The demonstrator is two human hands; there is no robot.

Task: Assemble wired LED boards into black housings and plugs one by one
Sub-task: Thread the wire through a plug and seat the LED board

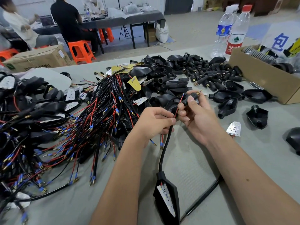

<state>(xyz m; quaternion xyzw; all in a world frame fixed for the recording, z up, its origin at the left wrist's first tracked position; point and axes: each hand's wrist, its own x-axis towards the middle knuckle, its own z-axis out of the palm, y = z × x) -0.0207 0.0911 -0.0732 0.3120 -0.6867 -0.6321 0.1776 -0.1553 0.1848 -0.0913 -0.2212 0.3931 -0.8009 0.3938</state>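
Grip: right hand [197, 116] pinches a black plug [190, 99] at frame centre, brass tip angled up-right; left hand [155, 122] curls round the black sleeved cable [165, 143] just beside it, likely steadying the red wire [178, 105] for feeding into the plug; housing [168, 197] with LED board [167, 198] seated hangs low centre — already fitted; loose plugs [209, 73] piled upper right, wired boards [81, 127] heaped left.

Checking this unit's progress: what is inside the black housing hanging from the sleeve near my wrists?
A white LED board sits inside the black housing, with red wire at its top end. The board's underside and the wire's path through the sleeve are covered.
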